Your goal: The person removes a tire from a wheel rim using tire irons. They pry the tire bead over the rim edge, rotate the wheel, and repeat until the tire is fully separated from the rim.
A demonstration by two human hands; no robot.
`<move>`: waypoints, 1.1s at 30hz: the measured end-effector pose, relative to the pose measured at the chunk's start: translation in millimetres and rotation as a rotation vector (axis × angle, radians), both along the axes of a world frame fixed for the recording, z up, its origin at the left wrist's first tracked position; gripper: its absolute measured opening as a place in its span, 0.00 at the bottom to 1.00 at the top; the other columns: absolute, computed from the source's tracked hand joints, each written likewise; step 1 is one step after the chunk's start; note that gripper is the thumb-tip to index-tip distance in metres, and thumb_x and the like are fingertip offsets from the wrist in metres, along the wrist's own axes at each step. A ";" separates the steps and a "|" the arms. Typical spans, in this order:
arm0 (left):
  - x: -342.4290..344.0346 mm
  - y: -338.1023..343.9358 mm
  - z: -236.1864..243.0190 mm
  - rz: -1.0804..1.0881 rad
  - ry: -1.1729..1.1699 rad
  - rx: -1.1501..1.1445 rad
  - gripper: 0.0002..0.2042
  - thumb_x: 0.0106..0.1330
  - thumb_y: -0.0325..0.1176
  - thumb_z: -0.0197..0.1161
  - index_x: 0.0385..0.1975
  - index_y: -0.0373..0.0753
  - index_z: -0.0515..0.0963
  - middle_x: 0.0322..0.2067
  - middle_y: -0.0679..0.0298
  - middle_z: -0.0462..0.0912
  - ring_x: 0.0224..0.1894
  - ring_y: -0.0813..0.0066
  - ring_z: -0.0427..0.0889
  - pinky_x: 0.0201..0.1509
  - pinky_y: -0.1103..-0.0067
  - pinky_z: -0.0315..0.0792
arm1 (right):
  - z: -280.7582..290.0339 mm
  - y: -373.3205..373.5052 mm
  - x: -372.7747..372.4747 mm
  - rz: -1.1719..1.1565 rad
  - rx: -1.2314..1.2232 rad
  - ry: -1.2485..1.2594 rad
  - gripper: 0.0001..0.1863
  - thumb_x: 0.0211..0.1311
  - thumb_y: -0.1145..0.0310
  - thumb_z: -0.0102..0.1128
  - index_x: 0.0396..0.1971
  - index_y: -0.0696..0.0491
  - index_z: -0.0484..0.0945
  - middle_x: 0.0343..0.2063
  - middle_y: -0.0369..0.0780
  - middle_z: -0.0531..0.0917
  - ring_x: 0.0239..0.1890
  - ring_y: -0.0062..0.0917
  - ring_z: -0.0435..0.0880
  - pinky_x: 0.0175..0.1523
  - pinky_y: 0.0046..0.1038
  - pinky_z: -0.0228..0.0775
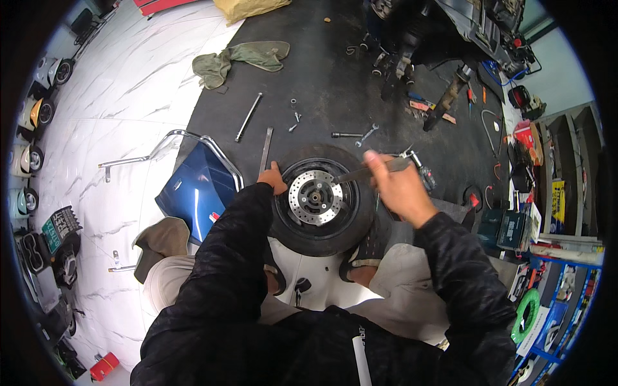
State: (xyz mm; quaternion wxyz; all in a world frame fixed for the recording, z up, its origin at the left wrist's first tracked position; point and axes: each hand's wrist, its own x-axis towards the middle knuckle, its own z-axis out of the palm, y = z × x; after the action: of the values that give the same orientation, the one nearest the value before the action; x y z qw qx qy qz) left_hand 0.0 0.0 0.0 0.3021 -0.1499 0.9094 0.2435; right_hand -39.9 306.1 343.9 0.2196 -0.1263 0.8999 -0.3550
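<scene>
A small wheel with a black tyre (322, 243) lies flat between my feet, its drilled silver brake disc (297, 196) facing up. My left hand (273, 180) grips the tyre's left side. A flat metal bar (267, 147) runs away from that hand across the mat; whether the fingers touch it, I cannot tell. My right hand (400, 188) is closed round a flat, dark tyre lever (360, 174), held over the tyre's right side. The lever's tip reaches toward the disc's upper right edge; contact there is unclear.
A long socket bar (249, 117), spanner (367, 135) and loose bolts (294, 122) lie beyond the wheel. A blue panel (199, 177) and chrome rail (209, 145) are left. Vehicle parts (444, 32) stand far right; shelves (560, 193) line the right side.
</scene>
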 end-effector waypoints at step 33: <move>9.7 -1.1 6.5 0.007 0.036 0.078 0.57 0.58 0.45 0.75 0.80 0.25 0.44 0.60 0.29 0.77 0.63 0.34 0.80 0.70 0.58 0.74 | -244.6 -55.5 75.6 -0.825 -0.850 -0.505 0.31 0.85 0.46 0.48 0.60 0.65 0.73 0.49 0.54 0.84 0.51 0.38 0.88 0.59 0.36 0.82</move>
State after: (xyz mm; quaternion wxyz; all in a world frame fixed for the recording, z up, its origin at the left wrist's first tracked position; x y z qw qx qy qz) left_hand 9.7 -1.1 6.5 0.2902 -0.1367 0.9041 0.2823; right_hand 35.7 250.6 99.3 0.2010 0.2418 0.5758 -0.7547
